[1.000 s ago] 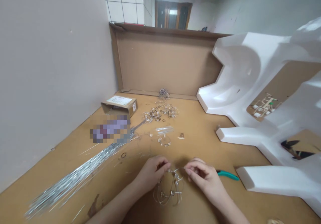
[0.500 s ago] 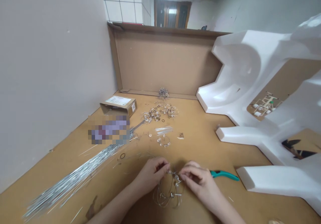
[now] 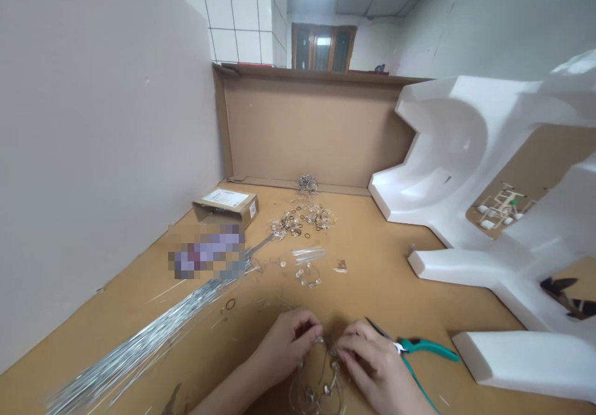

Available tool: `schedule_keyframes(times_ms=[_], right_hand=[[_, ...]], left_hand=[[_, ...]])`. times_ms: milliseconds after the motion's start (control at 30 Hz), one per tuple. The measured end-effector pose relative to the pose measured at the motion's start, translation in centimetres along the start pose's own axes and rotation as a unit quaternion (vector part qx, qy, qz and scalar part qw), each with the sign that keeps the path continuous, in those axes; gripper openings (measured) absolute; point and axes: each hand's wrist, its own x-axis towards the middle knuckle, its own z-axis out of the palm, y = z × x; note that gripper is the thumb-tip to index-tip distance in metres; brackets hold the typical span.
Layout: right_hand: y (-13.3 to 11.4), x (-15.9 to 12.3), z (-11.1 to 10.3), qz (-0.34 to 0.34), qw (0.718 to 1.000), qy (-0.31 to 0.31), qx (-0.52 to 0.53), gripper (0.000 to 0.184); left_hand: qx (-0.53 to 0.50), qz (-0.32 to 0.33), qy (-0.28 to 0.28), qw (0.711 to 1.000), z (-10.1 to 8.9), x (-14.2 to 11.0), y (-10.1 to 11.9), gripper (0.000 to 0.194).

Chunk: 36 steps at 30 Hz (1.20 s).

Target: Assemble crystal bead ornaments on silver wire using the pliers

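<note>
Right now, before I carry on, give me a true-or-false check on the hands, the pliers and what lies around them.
1. The left hand and right hand both have fingers at the beaded wire loop. True.
2. The pliers have red handles. False: the handles are teal.
3. A bundle of long wires lies on the left part of the table. True.
4. The white moulded piece stands on the left. False: it is on the right.
5. The small cardboard box is farther back than the hands. True.
6. Both hands lie flat, palms down, fingers spread. False: their fingers are drawn together around the loop's upper part.
</note>
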Motion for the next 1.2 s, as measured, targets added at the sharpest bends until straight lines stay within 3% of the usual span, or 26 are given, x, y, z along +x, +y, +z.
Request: schedule_keyframes(times_ms=[200, 500, 900, 1067, 1200], right_hand=[[-0.4, 0.0, -0.2, -0.008, 1.0, -0.008, -0.018, 0.019], [-0.5, -0.1, -0.7, 0.056, 0.996, 0.017, 0.06, 0.016], [-1.7, -0.5, -0.8, -0.02, 0.995, -0.016, -0.101, 0.021], [-1.1, -0.2, -0.7, 0.017, 1.0, -0.007, 0.003, 0.015], [-0.5, -0.1, -0.6, 0.075, 0.994, 0.018, 0.075, 0.015]], left_hand=[[-0.001, -0.004, -0.005, 1.0, 0.1, 0.1, -0.2, 0.025], [-0.005, 0.004, -0.007, 1.0, -0.2, 0.1, -0.1, 0.023], [-0.042, -0.01, -0.03, 0.999, -0.1, -0.1, 0.1, 0.022], [-0.007, 0.004, -0.014, 1.0, -0.1, -0.1, 0.3, 0.02], [0.016, 0.054, -0.013, 0.998, -0.4, -0.1, 0.6, 0.024]])
